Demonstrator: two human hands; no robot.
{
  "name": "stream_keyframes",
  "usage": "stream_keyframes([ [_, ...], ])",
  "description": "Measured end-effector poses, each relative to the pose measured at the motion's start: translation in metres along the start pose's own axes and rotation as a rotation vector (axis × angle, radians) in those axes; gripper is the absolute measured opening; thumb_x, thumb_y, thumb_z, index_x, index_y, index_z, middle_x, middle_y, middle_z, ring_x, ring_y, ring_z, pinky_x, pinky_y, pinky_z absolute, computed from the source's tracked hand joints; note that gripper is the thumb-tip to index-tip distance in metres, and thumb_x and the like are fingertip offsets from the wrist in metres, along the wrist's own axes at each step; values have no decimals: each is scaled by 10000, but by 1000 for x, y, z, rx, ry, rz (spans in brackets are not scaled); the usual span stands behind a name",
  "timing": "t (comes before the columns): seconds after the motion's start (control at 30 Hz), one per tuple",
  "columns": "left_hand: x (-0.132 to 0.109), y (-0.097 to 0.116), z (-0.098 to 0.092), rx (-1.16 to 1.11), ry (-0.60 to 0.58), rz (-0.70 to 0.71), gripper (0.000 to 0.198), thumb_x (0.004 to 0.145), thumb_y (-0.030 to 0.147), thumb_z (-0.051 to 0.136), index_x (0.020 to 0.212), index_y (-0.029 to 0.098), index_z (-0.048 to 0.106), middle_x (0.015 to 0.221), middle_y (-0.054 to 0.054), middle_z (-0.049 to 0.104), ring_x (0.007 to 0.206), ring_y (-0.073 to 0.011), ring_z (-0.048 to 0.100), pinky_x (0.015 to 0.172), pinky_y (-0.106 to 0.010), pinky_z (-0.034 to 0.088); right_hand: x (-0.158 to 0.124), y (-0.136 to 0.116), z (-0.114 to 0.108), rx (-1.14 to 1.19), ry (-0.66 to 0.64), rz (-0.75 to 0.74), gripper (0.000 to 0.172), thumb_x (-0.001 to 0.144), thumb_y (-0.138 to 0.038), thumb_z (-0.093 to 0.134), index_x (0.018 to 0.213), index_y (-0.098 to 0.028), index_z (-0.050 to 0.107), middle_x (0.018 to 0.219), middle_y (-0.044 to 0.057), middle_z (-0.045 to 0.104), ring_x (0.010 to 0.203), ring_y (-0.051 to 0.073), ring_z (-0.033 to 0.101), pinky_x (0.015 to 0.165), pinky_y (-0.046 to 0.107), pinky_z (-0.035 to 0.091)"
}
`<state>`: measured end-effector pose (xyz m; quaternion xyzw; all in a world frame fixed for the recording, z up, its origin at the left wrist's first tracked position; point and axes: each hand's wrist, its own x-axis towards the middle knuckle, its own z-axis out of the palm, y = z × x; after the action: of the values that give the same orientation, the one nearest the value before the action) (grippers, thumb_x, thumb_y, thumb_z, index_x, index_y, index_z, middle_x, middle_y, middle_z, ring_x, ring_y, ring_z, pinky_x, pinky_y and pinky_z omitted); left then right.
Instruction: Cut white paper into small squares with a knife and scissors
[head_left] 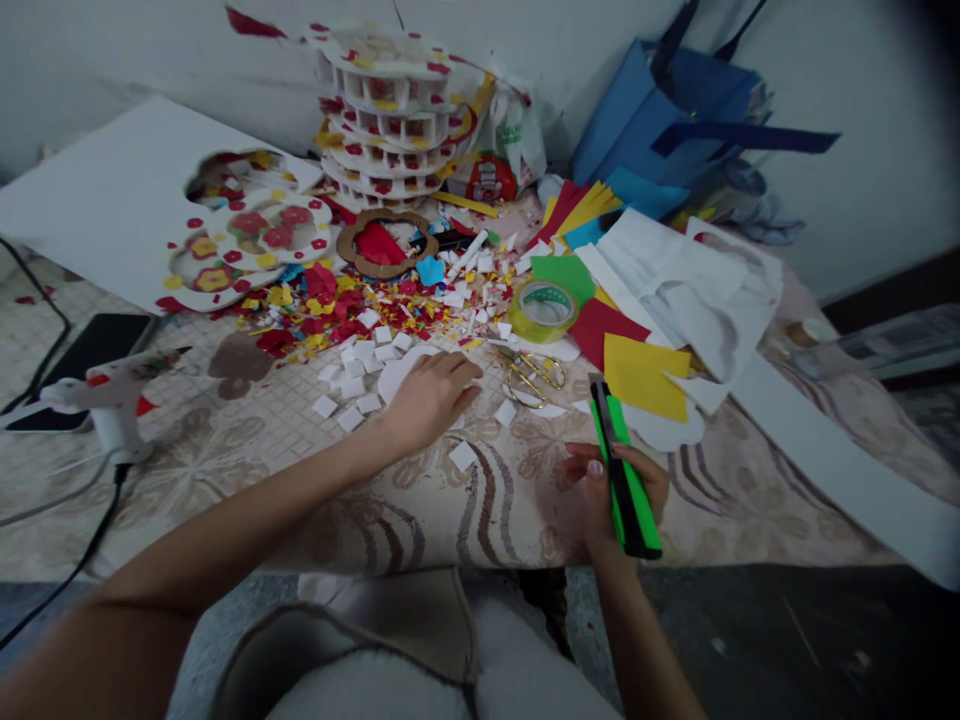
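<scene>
In my right hand (pixel 611 490) is a green and black utility knife (pixel 622 475), held above the table near its front edge with the tip pointing away from me. My left hand (pixel 431 400) rests palm down on the table, its fingers stretched to the right and nothing visible in them. It partly covers a white rounded foam piece (pixel 397 372). Several small white squares (pixel 364 360) lie just left of that hand, and one loose square (pixel 463 456) sits nearer to me. Gold-handled scissors (pixel 529 375) lie between my two hands.
At the back stands a tiered white model (pixel 394 120). Coloured scraps (pixel 330 305) spread before it, by a tape roll (pixel 546 305). A glue gun (pixel 112 400) and phone (pixel 90 355) are left. Coloured sheets (pixel 645 375), white offcuts (pixel 675 270) and a blue bag (pixel 675 110) are right.
</scene>
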<state>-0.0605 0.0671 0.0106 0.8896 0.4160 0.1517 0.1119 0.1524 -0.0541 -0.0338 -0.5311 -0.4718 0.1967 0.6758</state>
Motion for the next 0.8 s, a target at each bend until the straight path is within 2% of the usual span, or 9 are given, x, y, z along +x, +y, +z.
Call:
stream_keyframes([
  [0.1, 10, 23, 12, 48, -73, 30, 284, 912, 390, 564, 1058, 146, 554, 1024, -94, 639, 969, -252, 601, 813, -366, 453, 0, -2, 2, -6, -4, 37, 239, 834, -269, 660, 1009, -212, 508, 811, 14, 731, 538, 170, 661, 462, 293, 514],
  [0.17, 16, 35, 21, 116, -106, 20, 367, 872, 444, 606, 1059, 136, 535, 1015, -108, 639, 968, -274, 598, 800, -378, 445, 0, -3, 3, -8, -4, 45, 245, 833, -271, 661, 1010, -214, 501, 815, 17, 731, 535, 174, 661, 465, 303, 520],
  [0.27, 19, 41, 26, 163, -133, 13, 271, 871, 317, 600, 1062, 140, 523, 1010, -103, 642, 954, -261, 602, 787, -372, 435, 0, -3, 3, -4, 0, 42, 266, 837, -283, 660, 1025, -218, 484, 829, 21, 732, 523, 173, 655, 461, 308, 520],
  [0.37, 14, 33, 17, 211, -113, -21, 182, 856, 178, 559, 1035, 150, 542, 1016, -104, 635, 957, -258, 590, 782, -380, 428, 1, 0, 2, -6, 3, 41, 261, 839, -291, 663, 1017, -222, 484, 816, 14, 731, 502, 159, 651, 438, 278, 509],
  [0.5, 12, 27, 6, 229, -136, -39, 167, 849, 149, 564, 1015, 145, 573, 1050, -121, 613, 1010, -286, 556, 791, -399, 427, 2, 6, 3, 7, 10, 65, 257, 841, -295, 660, 1020, -226, 489, 803, 11, 726, 499, 154, 654, 444, 271, 512],
  [0.57, 17, 32, 10, 197, -154, 16, 163, 878, 168, 548, 1037, 144, 576, 1067, -118, 606, 1017, -275, 552, 806, -390, 429, 2, 7, 3, 18, 7, 83, 253, 842, -293, 657, 1021, -228, 491, 809, 16, 726, 505, 160, 656, 448, 279, 512],
  [0.67, 30, 41, 25, 179, -120, 175, 175, 917, 134, 482, 1064, 141, 577, 1115, -116, 589, 1040, -252, 543, 834, -370, 424, -1, 8, 3, 19, 4, 57, 237, 846, -273, 651, 1024, -235, 498, 804, 9, 723, 503, 161, 655, 452, 282, 510],
  [0.8, 44, 46, 42, 217, -74, 308, 143, 920, 109, 475, 988, 127, 600, 1081, -121, 597, 1073, -256, 532, 842, -359, 409, -1, 10, -6, -65, -37, 26, 231, 865, -238, 622, 1070, -238, 515, 858, 20, 717, 556, 163, 661, 501, 299, 527],
])
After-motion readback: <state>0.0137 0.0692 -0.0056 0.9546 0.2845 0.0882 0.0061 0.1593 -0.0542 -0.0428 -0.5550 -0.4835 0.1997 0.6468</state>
